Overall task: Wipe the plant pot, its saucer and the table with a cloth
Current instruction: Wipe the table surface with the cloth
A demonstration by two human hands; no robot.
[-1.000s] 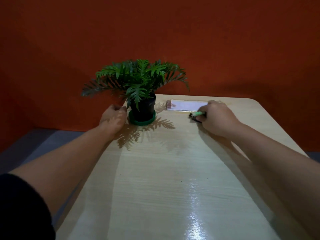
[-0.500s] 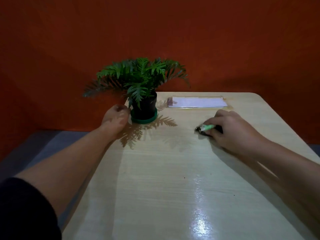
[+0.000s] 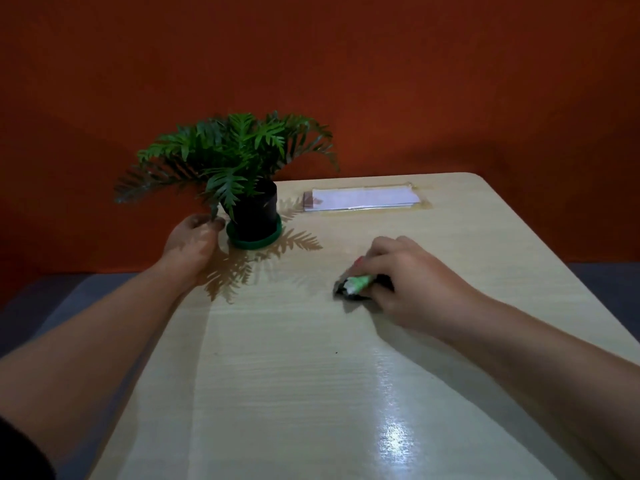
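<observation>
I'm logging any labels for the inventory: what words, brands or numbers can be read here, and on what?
None can be read.
White sheet taped flat at the table's far edge: any print on it is too small and blurred to read.
Green-and-dark cloth under the right hand: no lettering visible.
Black plant pot and green saucer: no label visible.

Dim picture, lit from above: a bright glare patch sits on the glossy table at lower right. The plant throws sharp leaf shadows (left of centre) onto the wood. Corners darken; table edges bow from wide-angle distortion.
</observation>
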